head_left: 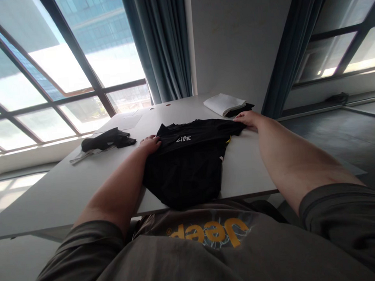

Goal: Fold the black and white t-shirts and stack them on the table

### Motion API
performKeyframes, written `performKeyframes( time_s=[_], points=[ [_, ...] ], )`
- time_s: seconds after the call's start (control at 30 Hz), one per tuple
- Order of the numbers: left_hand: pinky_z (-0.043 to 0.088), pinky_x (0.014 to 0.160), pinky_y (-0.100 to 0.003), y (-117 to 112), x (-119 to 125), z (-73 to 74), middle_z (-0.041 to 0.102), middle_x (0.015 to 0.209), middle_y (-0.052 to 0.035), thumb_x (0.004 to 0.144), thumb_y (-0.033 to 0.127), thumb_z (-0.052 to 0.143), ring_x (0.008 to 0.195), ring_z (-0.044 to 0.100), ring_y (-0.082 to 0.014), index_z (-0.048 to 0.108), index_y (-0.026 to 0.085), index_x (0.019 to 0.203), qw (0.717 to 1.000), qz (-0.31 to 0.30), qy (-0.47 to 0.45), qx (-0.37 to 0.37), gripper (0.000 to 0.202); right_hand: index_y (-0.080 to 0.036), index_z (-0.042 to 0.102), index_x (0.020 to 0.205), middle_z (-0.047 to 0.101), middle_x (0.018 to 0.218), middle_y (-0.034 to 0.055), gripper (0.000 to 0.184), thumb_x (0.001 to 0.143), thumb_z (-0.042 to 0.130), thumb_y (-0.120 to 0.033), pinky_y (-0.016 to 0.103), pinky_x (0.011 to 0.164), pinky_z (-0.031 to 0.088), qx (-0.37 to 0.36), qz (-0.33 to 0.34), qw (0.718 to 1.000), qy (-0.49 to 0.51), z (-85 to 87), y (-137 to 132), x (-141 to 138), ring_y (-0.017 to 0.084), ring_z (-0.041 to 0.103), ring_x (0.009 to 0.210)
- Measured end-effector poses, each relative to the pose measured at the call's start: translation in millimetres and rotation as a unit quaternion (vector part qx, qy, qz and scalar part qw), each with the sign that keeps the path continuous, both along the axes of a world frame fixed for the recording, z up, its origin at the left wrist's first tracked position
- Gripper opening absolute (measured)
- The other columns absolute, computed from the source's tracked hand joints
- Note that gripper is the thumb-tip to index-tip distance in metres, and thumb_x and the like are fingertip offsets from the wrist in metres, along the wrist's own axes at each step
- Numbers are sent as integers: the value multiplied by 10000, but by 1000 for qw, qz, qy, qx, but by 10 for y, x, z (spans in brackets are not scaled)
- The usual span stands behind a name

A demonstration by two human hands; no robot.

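Observation:
A black t-shirt (189, 162) with small white lettering lies spread on the white table (64, 189), its lower part hanging over the near edge. My left hand (150, 143) rests on the shirt's left shoulder area, fingers curled onto the cloth. My right hand (247, 119) presses on the right sleeve end, fingers bent over the fabric. Both arms reach out from my grey shirt at the bottom of the view.
Another crumpled black garment (107, 139) lies on the table to the left. A folded white cloth (224, 103) over something dark sits at the far right corner. Large windows and blue curtains (163, 43) stand behind the table.

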State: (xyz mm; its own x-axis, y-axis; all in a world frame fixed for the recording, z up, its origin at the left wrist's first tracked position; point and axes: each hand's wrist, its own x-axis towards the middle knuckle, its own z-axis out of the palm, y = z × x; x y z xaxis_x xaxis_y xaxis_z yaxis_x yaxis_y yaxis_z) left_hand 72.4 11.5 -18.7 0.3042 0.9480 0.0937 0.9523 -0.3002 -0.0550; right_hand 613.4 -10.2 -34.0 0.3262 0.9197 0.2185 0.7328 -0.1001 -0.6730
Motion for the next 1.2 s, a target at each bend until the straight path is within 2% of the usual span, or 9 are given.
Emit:
performKeyframes(
  time_s=[0.17, 0.3, 0.37, 0.5, 0.63, 0.77, 0.87, 1.0, 1.2],
  points=[
    [209, 1305, -508, -424, 582, 216, 434, 1678, -31, 1090, 446, 540, 1533, 385, -333, 626, 322, 1540, 980, -159, 27, 113, 475, -141, 791, 1013, 747, 900, 82, 261, 785, 858, -248, 321, 879, 566, 33, 24, 998, 53, 24, -46, -90, 194, 666, 826],
    [309, 1275, -418, -876, 1246, 39, 430, 1684, -15, 1117, 512, 485, 1529, 420, -287, 547, 356, 1610, 926, -376, 29, 6, 521, -123, 775, 1071, 740, 932, 93, 250, 835, 799, -203, 329, 872, 567, 86, -5, 987, 134, 37, -30, -169, 176, 652, 801],
    [281, 1289, -439, -1052, 1444, -99, 339, 1735, -65, 1142, 505, 424, 1579, 344, -298, 444, 301, 1685, 914, -405, 22, -6, 580, -119, 763, 1092, 730, 922, 84, 234, 862, 759, -164, 314, 826, 569, 92, -13, 979, 183, 38, -28, -191, 162, 635, 760],
    [132, 1322, -544, -1247, 1513, -195, 242, 1773, -55, 1151, 455, 426, 1650, 108, -318, 381, 295, 1715, 891, -452, 33, -1, 588, -123, 713, 1189, 719, 950, 74, 277, 918, 666, -90, 266, 753, 561, 62, 17, 948, 311, 64, -84, -212, 137, 633, 740],
    [153, 1314, -568, -1338, 1443, -122, 176, 1789, -44, 1123, 392, 489, 1651, 99, -314, 361, 312, 1723, 870, -489, 52, -39, 618, -181, 677, 1279, 724, 1025, 75, 312, 972, 631, -142, 276, 761, 583, 12, 84, 925, 371, 121, -186, -216, 140, 663, 762],
    [82, 1317, -595, -1283, 1408, -71, 212, 1781, -14, 1114, 459, 515, 1647, 125, -330, 488, 362, 1654, 891, -452, 33, 19, 549, -195, 680, 1250, 719, 1019, 73, 257, 1004, 606, -178, 272, 756, 588, -22, 111, 922, 370, 147, -236, -200, 138, 649, 753],
    [113, 1300, -637, -1088, 1309, -63, 255, 1769, -35, 1135, 561, 432, 1625, 204, -372, 509, 378, 1641, 948, -318, 10, 25, 544, -174, 679, 1164, 684, 906, 50, 170, 1006, 620, -157, 208, 631, 532, -39, 92, 933, 346, 141, -232, -175, 114, 582, 672],
    [223, 1270, -650, -766, 1031, -28, 270, 1763, -55, 1146, 601, 325, 1612, 248, -377, 288, 392, 1744, 986, -155, -10, -67, 635, -156, 688, 1112, 630, 788, 39, 135, 985, 689, -205, 207, 510, 473, -58, 82, 942, 320, 137, -218, -159, 124, 544, 600],
    [307, 1286, -473, -524, 673, 98, 295, 1754, -9, 1175, 550, 284, 1587, 329, -340, 402, 383, 1700, 988, -140, -45, -51, 563, -170, 703, 1159, 661, 802, 44, 245, 919, 749, -161, 279, 582, 548, -72, 107, 944, 304, 122, -177, -139, 142, 570, 605]
  ],
)
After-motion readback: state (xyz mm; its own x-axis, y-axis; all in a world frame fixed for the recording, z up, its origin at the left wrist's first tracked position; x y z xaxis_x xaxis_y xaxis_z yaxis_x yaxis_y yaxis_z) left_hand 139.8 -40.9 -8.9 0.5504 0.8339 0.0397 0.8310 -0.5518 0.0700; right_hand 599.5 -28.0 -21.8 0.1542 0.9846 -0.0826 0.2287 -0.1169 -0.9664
